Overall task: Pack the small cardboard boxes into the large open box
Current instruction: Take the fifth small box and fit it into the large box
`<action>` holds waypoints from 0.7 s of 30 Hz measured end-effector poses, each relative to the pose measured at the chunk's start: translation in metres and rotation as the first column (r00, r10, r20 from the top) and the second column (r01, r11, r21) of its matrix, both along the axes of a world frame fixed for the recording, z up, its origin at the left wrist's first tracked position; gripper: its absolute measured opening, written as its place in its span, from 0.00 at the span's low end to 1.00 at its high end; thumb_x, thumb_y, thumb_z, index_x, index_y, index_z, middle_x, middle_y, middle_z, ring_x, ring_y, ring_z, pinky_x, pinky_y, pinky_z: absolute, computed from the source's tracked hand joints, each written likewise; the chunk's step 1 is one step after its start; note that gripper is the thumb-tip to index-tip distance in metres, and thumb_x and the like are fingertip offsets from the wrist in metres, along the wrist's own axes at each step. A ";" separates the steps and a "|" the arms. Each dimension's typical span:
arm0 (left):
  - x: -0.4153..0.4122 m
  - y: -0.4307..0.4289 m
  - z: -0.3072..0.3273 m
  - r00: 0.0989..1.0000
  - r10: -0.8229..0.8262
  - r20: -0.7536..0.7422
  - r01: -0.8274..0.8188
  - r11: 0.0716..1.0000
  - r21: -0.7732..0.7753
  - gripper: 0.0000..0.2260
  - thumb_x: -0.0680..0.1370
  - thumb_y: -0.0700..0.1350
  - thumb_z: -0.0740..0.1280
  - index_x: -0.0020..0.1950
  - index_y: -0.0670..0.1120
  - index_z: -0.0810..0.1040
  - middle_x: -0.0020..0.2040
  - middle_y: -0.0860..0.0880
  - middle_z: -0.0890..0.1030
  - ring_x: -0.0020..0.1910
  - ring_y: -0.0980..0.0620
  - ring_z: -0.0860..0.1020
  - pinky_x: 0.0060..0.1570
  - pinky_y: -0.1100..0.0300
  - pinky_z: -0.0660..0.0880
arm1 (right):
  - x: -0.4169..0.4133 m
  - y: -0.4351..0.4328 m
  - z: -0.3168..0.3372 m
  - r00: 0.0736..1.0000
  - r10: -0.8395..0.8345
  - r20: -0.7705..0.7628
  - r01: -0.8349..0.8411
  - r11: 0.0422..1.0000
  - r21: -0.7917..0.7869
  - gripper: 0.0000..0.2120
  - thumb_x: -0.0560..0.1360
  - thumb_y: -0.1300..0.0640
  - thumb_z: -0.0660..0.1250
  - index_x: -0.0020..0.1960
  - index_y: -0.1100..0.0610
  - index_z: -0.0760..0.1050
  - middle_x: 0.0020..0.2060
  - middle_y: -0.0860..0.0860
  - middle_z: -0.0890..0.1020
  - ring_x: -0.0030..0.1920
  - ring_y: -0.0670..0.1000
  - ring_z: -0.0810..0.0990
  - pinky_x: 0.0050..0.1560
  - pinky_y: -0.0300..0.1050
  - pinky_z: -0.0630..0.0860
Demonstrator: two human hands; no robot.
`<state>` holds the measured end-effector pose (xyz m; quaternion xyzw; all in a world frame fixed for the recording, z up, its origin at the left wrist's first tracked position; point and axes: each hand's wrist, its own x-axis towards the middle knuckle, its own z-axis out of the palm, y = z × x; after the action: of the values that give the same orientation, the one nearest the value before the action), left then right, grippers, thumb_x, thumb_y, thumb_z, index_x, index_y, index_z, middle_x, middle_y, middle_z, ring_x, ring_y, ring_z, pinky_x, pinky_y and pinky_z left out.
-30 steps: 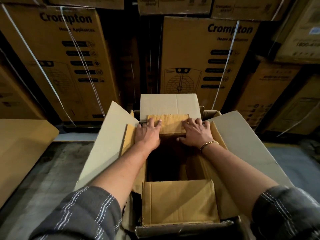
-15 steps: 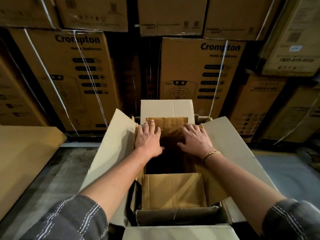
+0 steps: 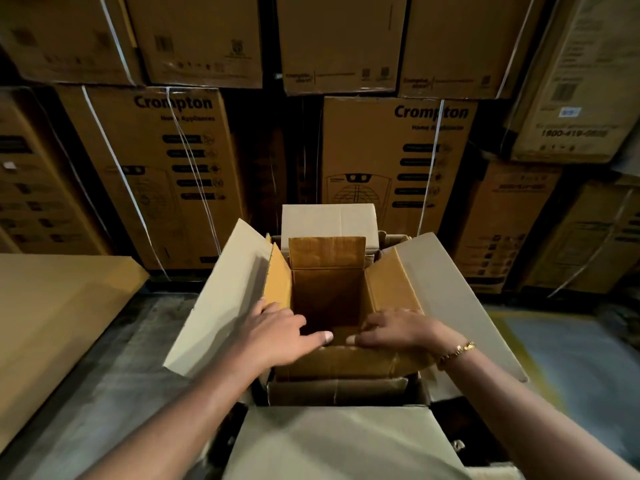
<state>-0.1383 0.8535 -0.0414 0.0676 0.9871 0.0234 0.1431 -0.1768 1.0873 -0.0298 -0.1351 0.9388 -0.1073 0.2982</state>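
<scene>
The large open box (image 3: 214,306) stands on the floor in front of me, its four pale flaps spread outward. Inside it sits a small brown cardboard box (image 3: 327,252), open at the top with its flaps standing up and its inside dark. My left hand (image 3: 277,332) lies at the near left corner of the small box, thumb on the edge of its near flap (image 3: 346,362). My right hand (image 3: 398,332), with a gold bracelet on the wrist, curls its fingers over that same flap's edge from the right. The two thumbs almost meet.
Tall printed cartons (image 3: 166,174) are stacked as a wall close behind the large box. A flat cardboard sheet (image 3: 52,323) lies at the left. The grey floor (image 3: 571,358) shows on both sides of the box.
Both hands left the small box's far flap and came back toward me to its near flap. The far flap now stands upright. The view has tilted up.
</scene>
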 end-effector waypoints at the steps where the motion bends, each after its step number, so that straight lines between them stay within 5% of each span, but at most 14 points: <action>1: 0.013 -0.004 0.000 1.000 -0.006 0.030 0.006 1.000 -0.009 0.41 0.73 0.79 0.47 0.77 0.57 0.68 0.80 0.50 0.63 0.82 0.45 0.52 0.78 0.40 0.39 | 0.015 0.006 -0.002 0.997 0.028 -0.067 -0.024 0.998 0.064 0.41 0.71 0.23 0.58 0.75 0.45 0.68 0.75 0.53 0.69 0.76 0.61 0.64 0.74 0.60 0.59; 3: 0.035 -0.011 -0.005 0.995 -0.041 0.094 0.044 0.998 -0.034 0.45 0.69 0.82 0.48 0.79 0.58 0.63 0.83 0.49 0.54 0.82 0.45 0.40 0.77 0.40 0.33 | 0.042 0.015 -0.010 0.990 0.061 -0.125 -0.043 0.989 0.141 0.52 0.63 0.18 0.56 0.80 0.45 0.59 0.82 0.54 0.54 0.81 0.63 0.46 0.78 0.63 0.44; 6: 0.057 -0.019 -0.020 0.987 -0.044 0.157 0.046 0.999 -0.012 0.46 0.69 0.82 0.49 0.80 0.58 0.61 0.84 0.49 0.49 0.80 0.47 0.34 0.76 0.41 0.32 | 0.063 0.024 -0.027 0.988 0.068 -0.136 -0.050 0.990 0.133 0.54 0.63 0.16 0.55 0.81 0.45 0.56 0.83 0.54 0.48 0.81 0.61 0.38 0.78 0.61 0.38; 13: 0.066 -0.018 -0.043 0.984 0.042 0.175 -0.039 0.999 -0.020 0.51 0.65 0.85 0.47 0.80 0.58 0.60 0.83 0.48 0.46 0.78 0.46 0.29 0.74 0.38 0.28 | 0.065 0.032 -0.054 0.977 0.105 -0.187 -0.067 0.978 0.196 0.59 0.60 0.13 0.52 0.82 0.46 0.55 0.82 0.53 0.42 0.79 0.61 0.31 0.78 0.63 0.33; 17: 0.068 -0.019 -0.039 0.996 0.035 0.086 -0.036 0.999 0.003 0.49 0.67 0.83 0.49 0.81 0.58 0.56 0.84 0.50 0.47 0.81 0.47 0.36 0.75 0.41 0.33 | 0.067 0.033 -0.052 0.958 0.093 -0.271 -0.055 0.988 0.146 0.60 0.59 0.12 0.49 0.82 0.45 0.53 0.83 0.52 0.45 0.80 0.59 0.35 0.79 0.61 0.34; 21: 0.068 -0.020 -0.036 0.997 0.043 -0.057 -0.043 0.999 0.004 0.47 0.69 0.82 0.46 0.82 0.58 0.50 0.83 0.52 0.51 0.82 0.50 0.44 0.77 0.43 0.43 | 0.072 0.034 -0.046 0.894 0.077 -0.442 -0.054 0.996 0.065 0.47 0.70 0.19 0.49 0.81 0.44 0.58 0.82 0.48 0.53 0.82 0.54 0.41 0.78 0.55 0.36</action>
<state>-0.0705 0.8335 -0.0776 0.0471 0.9920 0.0259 0.1143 -0.1050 1.1212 -0.0754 -0.1799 0.9794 -0.0397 0.0828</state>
